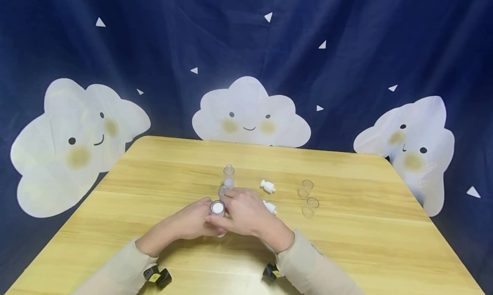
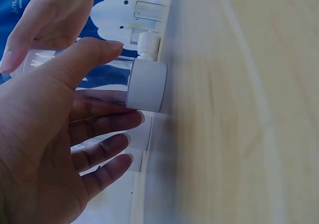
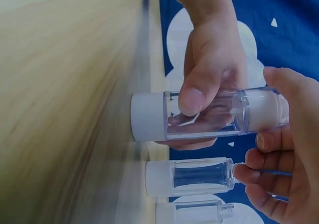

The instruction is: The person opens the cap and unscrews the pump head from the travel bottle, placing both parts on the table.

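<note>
A clear bottle (image 3: 199, 127) with a white base (image 2: 147, 84) stands upright on the table. My left hand (image 1: 192, 220) grips its body, the thumb across the near side in the right wrist view. At its top, my right hand (image 1: 246, 211) pinches the clear cap (image 3: 264, 109), which has a white part inside it. Just beyond the hands stand two similar clear bottles, one (image 3: 199, 176) nearer and another (image 3: 197, 214) farther; neither has a pump on it. My right hand partly hides the nearer one in the head view.
Two white pump heads, one (image 1: 267, 186) farther and one (image 1: 270, 207) nearer, rest on the table right of the bottles. Further right are two clear caps (image 1: 307, 184) (image 1: 313, 202). A dark blue curtain (image 1: 165, 38) with cloud prints hangs behind the table (image 1: 346, 252).
</note>
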Motion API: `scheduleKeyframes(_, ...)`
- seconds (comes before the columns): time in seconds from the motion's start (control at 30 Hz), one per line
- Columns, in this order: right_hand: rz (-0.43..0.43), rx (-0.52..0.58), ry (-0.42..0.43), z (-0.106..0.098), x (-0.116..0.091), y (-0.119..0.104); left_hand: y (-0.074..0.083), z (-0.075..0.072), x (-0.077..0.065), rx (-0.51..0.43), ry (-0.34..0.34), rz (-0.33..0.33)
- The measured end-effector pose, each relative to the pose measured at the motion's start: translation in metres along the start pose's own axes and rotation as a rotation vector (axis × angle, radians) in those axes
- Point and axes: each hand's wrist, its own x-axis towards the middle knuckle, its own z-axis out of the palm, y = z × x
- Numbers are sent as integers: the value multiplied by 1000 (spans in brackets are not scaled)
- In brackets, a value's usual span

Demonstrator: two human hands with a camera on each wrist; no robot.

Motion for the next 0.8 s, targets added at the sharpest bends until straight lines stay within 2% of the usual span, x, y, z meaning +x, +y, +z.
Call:
scheduleKeyframes(0.17, -14, -13, 6, 2, 1, 0, 1, 0, 0, -26, 2, -13)
scheduleKeyframes(0.33, -24, -4, -34, -1, 4, 1, 1, 0, 0, -27, 11, -42)
scheduleKeyframes(0.53, 45, 93, -58, -10, 10, 3, 4, 1, -1, -66, 43, -113)
scheduleKeyframes(0.67, 42, 45, -47, -15, 12, 1, 6, 1, -2, -95, 75, -101)
scheduleKeyframes(0.8, 36, 21, -48, -21, 14, -1, 6, 1, -3, -27, 102, -82)
